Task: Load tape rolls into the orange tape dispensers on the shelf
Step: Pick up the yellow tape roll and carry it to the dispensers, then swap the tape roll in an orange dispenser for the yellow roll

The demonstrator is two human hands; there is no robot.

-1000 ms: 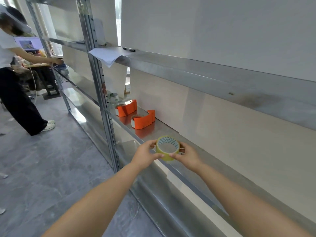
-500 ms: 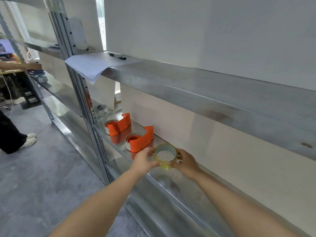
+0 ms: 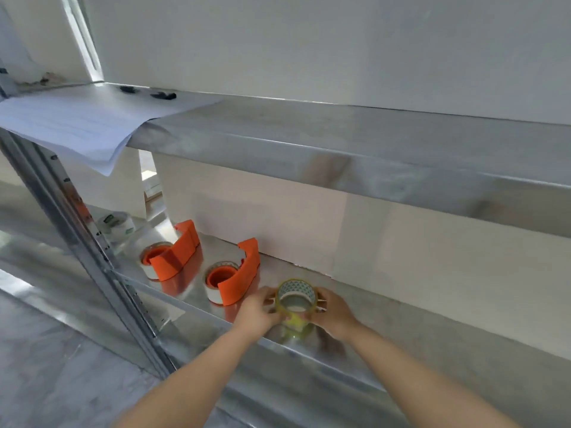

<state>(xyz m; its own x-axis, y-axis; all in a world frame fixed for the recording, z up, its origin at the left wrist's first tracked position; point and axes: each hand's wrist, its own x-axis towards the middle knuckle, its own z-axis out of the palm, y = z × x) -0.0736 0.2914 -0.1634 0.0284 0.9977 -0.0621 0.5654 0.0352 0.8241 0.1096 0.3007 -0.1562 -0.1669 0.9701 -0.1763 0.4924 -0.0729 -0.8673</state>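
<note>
A yellowish clear tape roll [image 3: 296, 299] stands on the metal shelf [image 3: 417, 322], held between both hands. My left hand [image 3: 256, 313] grips its left side and my right hand [image 3: 332, 310] its right side. Just left of the roll lies an orange tape dispenser [image 3: 238, 278] with a white roll in it. A second orange dispenser [image 3: 173, 257], also with a roll in it, lies further left. Both dispensers lie flat on the same shelf.
A loose white tape roll [image 3: 119, 224] sits behind the upright post [image 3: 86, 230] at the left. The upper shelf [image 3: 340, 149] overhangs, with a sheet of paper [image 3: 77, 125] drooping off its left end. A white wall panel backs the shelf.
My view has moved closer and lower to the shelf. Both hands carried the tape roll forward and down onto the shelf beside the nearer dispenser. The person at the left is out of view.
</note>
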